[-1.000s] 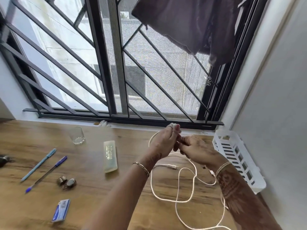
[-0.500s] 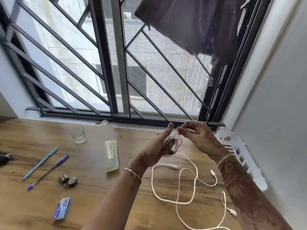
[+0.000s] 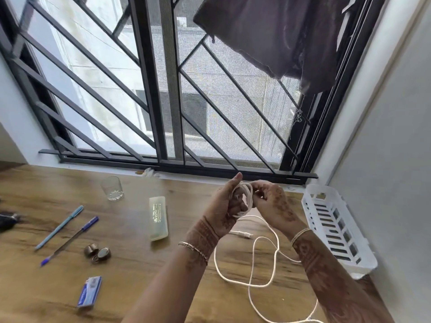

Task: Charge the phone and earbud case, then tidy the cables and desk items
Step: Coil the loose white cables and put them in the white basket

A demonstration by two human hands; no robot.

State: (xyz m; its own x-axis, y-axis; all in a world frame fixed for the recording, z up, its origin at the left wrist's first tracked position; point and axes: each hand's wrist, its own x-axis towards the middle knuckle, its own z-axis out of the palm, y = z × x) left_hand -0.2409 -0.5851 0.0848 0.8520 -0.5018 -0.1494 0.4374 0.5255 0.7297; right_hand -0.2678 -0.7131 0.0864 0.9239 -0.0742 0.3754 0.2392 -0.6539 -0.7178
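Observation:
A white cable (image 3: 250, 279) trails in loose loops over the wooden desk (image 3: 130, 264) in front of me. Its upper part is wound in a small coil around the fingers of my left hand (image 3: 227, 205), which is held above the desk near the window sill. My right hand (image 3: 271, 202) pinches the same cable right beside the coil. A second white cable end with a plug (image 3: 245, 234) lies on the desk just below my hands.
A white slotted basket (image 3: 335, 227) stands against the right wall. To the left lie a pale yellow case (image 3: 158, 217), a glass (image 3: 112, 188), two pens (image 3: 59, 227), small metal pieces (image 3: 98, 252), a blue-and-white packet (image 3: 89, 292) and a dark object (image 3: 7, 221).
My right hand has come back close to the left and more cable is wound into the coil. The loose loops on the desk have shortened and shifted.

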